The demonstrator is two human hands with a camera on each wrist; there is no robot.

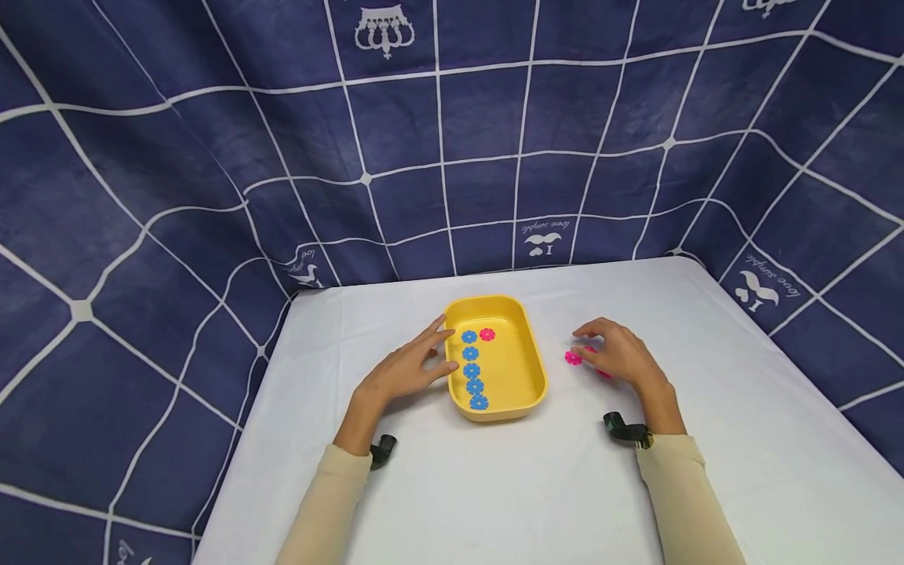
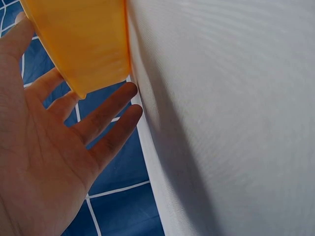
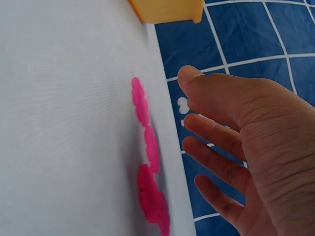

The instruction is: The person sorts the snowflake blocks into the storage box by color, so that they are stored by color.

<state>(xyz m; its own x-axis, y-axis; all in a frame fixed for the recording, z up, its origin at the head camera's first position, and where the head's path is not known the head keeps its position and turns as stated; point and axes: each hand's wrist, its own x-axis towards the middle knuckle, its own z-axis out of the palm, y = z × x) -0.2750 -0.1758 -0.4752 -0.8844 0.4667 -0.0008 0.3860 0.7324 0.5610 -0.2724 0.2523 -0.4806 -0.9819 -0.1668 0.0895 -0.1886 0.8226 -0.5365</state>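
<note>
A shallow yellow tray (image 1: pixel 512 377) stands on the white cloth. Along its left side runs a column of several blue flower-shaped discs (image 1: pixel 472 370), with one pink flower-shaped disc (image 1: pixel 487 334) beside the farthest of them. My left hand (image 1: pixel 401 370) is at the tray's left rim, fingers spread and thumb at the edge. To the right of the tray, my right hand (image 1: pixel 623 355) hovers over several loose pink flower-shaped discs (image 3: pixel 152 147), partly covering them in the head view. Its fingers are loosely bent, and the right wrist view shows nothing between them and the thumb.
The white-covered table (image 1: pixel 487 494) extends around the tray. A navy curtain (image 1: pixel 480 188) with white grid lines encloses the back and both sides. Black wrist cameras (image 1: pixel 621 428) sit on both wrists.
</note>
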